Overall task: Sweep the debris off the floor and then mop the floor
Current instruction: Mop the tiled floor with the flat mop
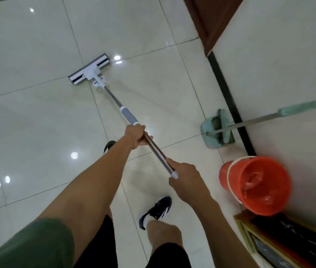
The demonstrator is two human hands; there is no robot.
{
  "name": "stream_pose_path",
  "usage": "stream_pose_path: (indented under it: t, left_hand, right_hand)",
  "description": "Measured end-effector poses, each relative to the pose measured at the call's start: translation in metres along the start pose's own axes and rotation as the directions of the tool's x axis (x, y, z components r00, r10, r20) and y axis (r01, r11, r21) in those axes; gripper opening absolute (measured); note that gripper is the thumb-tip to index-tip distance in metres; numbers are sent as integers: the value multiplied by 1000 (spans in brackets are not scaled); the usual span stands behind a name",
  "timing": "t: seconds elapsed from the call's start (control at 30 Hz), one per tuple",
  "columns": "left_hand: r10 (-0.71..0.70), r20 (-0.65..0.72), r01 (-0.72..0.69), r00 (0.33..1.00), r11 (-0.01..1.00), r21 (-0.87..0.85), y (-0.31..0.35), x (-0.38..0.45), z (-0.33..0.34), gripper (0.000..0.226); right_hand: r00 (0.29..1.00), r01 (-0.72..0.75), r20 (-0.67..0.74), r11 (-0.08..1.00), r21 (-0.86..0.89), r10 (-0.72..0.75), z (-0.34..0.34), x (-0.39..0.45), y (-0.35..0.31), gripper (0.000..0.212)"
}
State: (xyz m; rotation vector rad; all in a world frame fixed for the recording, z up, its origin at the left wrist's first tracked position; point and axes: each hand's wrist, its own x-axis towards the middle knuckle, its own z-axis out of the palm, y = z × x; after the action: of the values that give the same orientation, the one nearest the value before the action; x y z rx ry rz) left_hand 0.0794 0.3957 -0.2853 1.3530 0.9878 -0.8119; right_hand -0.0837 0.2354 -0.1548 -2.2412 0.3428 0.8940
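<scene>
A flat mop with a white and grey head (89, 71) lies on the glossy pale tile floor (37, 122), its metal handle (157, 149) slanting back toward me. My left hand (136, 137) grips the handle just below the grey sleeve. My right hand (187, 182) holds the handle's top end by the white cap. A teal broom and dustpan (218, 130) lean against the wall at the right, their long handle (259, 119) running right.
An orange bucket (255, 185) stands by the white wall (278, 64) at the right. A wooden framed box (280, 242) sits at the bottom right. A brown door frame (209, 22) is at the top. My shoes (156, 210) are on the tiles below the handle.
</scene>
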Motion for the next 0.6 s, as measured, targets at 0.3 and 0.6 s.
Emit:
stream_pose_path:
  t: [0.3, 0.6]
  left_hand:
    - [2, -36, -2, 999, 1000, 17, -32, -16, 8, 19]
    - [20, -121, -28, 992, 998, -65, 57, 37, -66, 27]
  right_hand:
    - [993, 117, 8, 984, -136, -117, 20, -33, 7, 67]
    - [977, 211, 37, 952, -224, -208, 52, 48, -92, 62]
